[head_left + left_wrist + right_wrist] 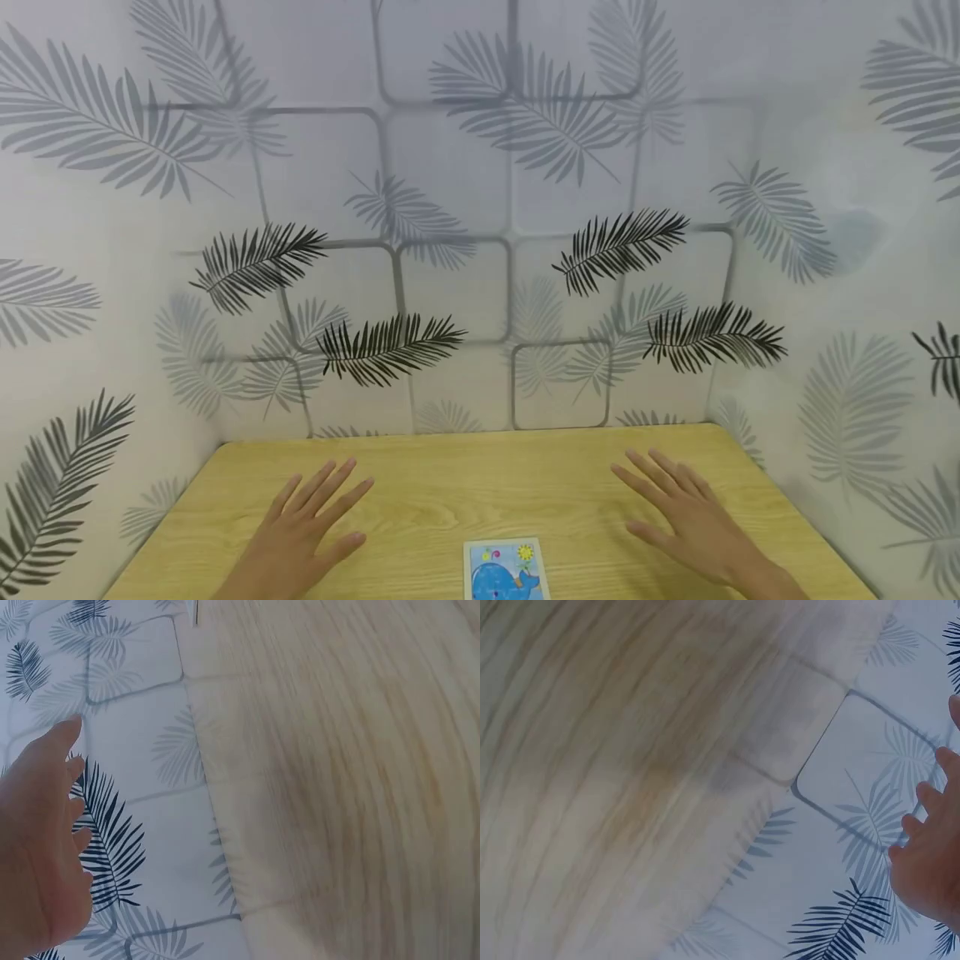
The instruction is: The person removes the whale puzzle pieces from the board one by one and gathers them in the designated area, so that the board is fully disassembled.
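A picture card or puzzle with a blue whale and a yellow sun (504, 572) lies on the wooden table at the front middle; its lower part is cut off by the head view's edge. To its left my left hand (298, 527) is held with fingers spread and nothing in it. On the other side my right hand (686, 518) is likewise spread, holding nothing. Both hands are apart from the card. The left wrist view shows the left hand (41, 847) at its left edge, and the right wrist view has the right hand (934, 840) at its right edge.
The light wooden table (480, 475) ends at a back wall (450, 292) papered with grey and black leaves. Similar papered walls stand at the left (60, 350) and right (847, 367), close along the table's sides.
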`<state>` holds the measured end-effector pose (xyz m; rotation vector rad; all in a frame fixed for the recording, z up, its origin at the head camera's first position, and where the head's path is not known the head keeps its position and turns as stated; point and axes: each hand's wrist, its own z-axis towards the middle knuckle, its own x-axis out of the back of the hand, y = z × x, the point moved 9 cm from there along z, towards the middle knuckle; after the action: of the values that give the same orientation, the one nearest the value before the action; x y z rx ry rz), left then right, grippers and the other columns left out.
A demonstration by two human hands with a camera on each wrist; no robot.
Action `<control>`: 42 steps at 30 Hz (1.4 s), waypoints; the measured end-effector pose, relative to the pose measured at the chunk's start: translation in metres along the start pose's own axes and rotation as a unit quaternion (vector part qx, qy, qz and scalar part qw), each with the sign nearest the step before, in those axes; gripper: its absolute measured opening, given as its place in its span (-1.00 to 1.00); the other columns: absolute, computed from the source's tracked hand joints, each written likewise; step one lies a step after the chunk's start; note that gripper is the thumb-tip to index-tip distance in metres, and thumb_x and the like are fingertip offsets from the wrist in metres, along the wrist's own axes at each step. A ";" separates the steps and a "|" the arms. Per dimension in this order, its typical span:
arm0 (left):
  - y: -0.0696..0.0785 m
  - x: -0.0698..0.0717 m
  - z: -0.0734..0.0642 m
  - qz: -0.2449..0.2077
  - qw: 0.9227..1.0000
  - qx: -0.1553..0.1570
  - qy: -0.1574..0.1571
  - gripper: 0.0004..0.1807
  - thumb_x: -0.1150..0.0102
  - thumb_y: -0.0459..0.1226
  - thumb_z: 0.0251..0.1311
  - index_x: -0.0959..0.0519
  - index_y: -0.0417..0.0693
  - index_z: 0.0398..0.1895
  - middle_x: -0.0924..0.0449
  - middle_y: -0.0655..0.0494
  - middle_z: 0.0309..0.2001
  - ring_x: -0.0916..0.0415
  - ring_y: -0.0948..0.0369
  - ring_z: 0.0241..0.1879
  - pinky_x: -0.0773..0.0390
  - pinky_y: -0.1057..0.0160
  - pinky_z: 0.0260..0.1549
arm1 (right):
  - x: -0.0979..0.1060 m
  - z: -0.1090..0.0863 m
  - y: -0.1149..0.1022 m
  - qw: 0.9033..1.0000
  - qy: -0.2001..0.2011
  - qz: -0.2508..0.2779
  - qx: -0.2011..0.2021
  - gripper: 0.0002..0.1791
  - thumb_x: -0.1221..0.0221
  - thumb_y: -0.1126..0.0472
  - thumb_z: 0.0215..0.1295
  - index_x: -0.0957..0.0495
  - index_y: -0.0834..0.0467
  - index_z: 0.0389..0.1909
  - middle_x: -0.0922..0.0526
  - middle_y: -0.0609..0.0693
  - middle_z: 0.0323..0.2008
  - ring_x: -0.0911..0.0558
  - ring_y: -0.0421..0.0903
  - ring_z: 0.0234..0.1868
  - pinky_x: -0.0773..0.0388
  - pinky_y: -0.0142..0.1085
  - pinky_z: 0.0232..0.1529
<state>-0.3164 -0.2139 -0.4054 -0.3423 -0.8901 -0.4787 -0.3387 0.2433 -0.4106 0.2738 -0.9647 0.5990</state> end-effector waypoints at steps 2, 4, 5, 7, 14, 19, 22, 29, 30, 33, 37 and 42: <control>0.004 -0.003 0.002 -0.020 1.000 0.010 -0.007 -0.32 -0.19 0.13 0.40 -0.36 0.30 0.56 -0.28 0.08 0.56 -0.24 -0.01 0.49 0.42 0.21 0.56 | -0.002 0.002 -0.001 0.999 -0.009 0.035 -0.011 -0.24 -0.34 -0.04 0.38 -0.33 -0.11 0.56 -0.28 -0.01 0.57 -0.27 0.27 0.52 -0.13 0.29 0.40; 0.009 -0.007 0.004 -0.046 0.999 0.020 -0.015 -0.34 -0.20 0.10 0.42 -0.37 0.30 0.55 -0.29 0.09 0.56 -0.27 -0.02 0.48 0.16 -0.01 0.56 | -0.003 0.005 -0.004 0.998 -0.014 0.065 -0.012 -0.25 -0.34 0.01 0.39 -0.34 -0.08 0.56 -0.33 0.04 0.54 -0.36 0.31 0.44 -0.32 0.37 0.18; 0.011 -0.009 0.004 -0.061 0.998 0.027 -0.018 -0.35 -0.20 0.08 0.42 -0.37 0.31 0.55 -0.29 0.10 0.56 -0.28 -0.03 0.48 0.03 -0.11 0.51 | -0.004 0.006 -0.005 0.996 -0.016 0.081 -0.012 -0.26 -0.34 0.03 0.40 -0.34 -0.06 0.56 -0.35 0.06 0.52 -0.38 0.30 0.42 -0.35 0.40 0.14; 0.014 -0.013 0.006 -0.091 0.995 0.034 -0.025 -0.36 -0.22 0.04 0.43 -0.38 0.32 0.55 -0.31 0.12 0.55 -0.32 -0.03 0.47 -0.22 -0.27 0.33 | -0.006 0.009 -0.007 0.993 -0.026 0.117 -0.017 -0.28 -0.32 0.06 0.43 -0.33 -0.04 0.56 -0.39 0.09 0.49 -0.42 0.29 0.39 -0.41 0.43 0.08; 0.034 -0.030 0.011 -0.199 0.978 -0.002 -0.056 -0.37 -0.28 -0.11 0.42 -0.39 0.32 0.53 -0.44 0.04 0.46 -0.49 -0.07 0.33 -0.54 -0.32 0.05 | -0.029 0.013 -0.010 0.931 -0.159 0.312 -0.107 -0.38 -0.11 -0.06 0.60 -0.26 -0.12 0.59 -0.32 0.08 0.54 -0.34 0.33 0.46 -0.38 0.38 0.24; 0.048 -0.046 0.016 -0.295 0.946 0.011 -0.130 -0.41 -0.18 -0.08 0.50 -0.36 0.35 0.55 -0.42 -0.02 0.46 -0.45 -0.16 0.34 -0.54 -0.36 0.04 | -0.043 0.023 -0.026 0.891 -0.210 0.389 -0.103 -0.46 -0.08 0.00 0.62 -0.36 0.03 0.53 -0.41 0.17 0.46 -0.49 0.29 0.34 -0.54 -0.02 0.22; 0.057 -0.056 0.017 -0.331 0.927 0.024 -0.177 -0.43 -0.13 -0.01 0.53 -0.35 0.35 0.56 -0.40 -0.06 0.47 -0.39 -0.21 0.38 -0.49 -0.40 0.09 | -0.050 0.029 -0.037 0.880 -0.217 0.413 -0.082 -0.49 -0.11 0.04 0.61 -0.41 0.06 0.48 -0.47 0.23 0.41 -0.57 0.23 0.25 -0.57 -0.23 0.14; 0.081 -0.077 0.021 -0.329 0.914 -0.015 -0.236 -0.38 -0.15 -0.01 0.52 -0.33 0.22 0.58 -0.43 -0.15 0.44 -0.39 -0.24 0.37 -0.49 -0.38 0.12 | -0.063 0.042 -0.057 0.865 -0.218 0.448 -0.058 -0.51 -0.18 0.08 0.57 -0.47 0.08 0.43 -0.50 0.28 0.36 -0.65 0.09 0.13 -0.61 -0.26 0.07; 0.083 -0.080 0.021 -0.331 0.911 -0.017 -0.244 -0.39 -0.14 -0.01 0.52 -0.33 0.22 0.58 -0.42 -0.15 0.44 -0.38 -0.24 0.38 -0.48 -0.39 0.12 | -0.064 0.044 -0.061 0.863 -0.219 0.453 -0.051 -0.51 -0.18 0.11 0.56 -0.47 0.11 0.42 -0.51 0.30 0.34 -0.67 0.06 0.10 -0.62 -0.26 0.06; 0.090 -0.087 0.023 -0.332 0.907 -0.022 -0.259 -0.40 -0.13 -0.01 0.53 -0.34 0.22 0.57 -0.41 -0.13 0.46 -0.36 -0.23 0.40 -0.46 -0.41 0.13 | -0.069 0.051 -0.071 0.857 -0.222 0.463 -0.035 -0.52 -0.20 0.16 0.55 -0.48 0.18 0.40 -0.56 0.34 0.26 -0.69 -0.04 0.01 -0.63 -0.30 0.01; 0.098 -0.093 0.026 -0.322 0.912 -0.050 -0.249 -0.44 -0.15 -0.02 0.52 -0.41 0.20 0.52 -0.43 -0.14 0.44 -0.38 -0.20 0.39 -0.50 -0.36 0.12 | -0.078 0.058 -0.081 0.852 -0.227 0.471 -0.029 -0.54 -0.25 0.21 0.50 -0.52 0.23 0.34 -0.60 0.35 0.16 -0.70 -0.09 -0.08 -0.64 -0.35 -0.06; 0.108 -0.103 0.022 -0.297 0.916 -0.079 -0.256 -0.43 -0.22 0.01 0.46 -0.44 0.26 0.50 -0.38 -0.24 0.45 -0.37 -0.27 0.37 -0.55 -0.38 0.02 | -0.094 0.063 -0.094 0.849 -0.240 0.470 -0.026 -0.59 -0.28 0.28 0.46 -0.56 0.29 0.26 -0.64 0.31 0.08 -0.71 -0.14 -0.15 -0.65 -0.36 -0.12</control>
<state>-0.3280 -0.0865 -0.4848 -0.3485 -1.4832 -1.0589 -0.3667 0.1048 -0.4496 -0.1422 -1.6047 1.4454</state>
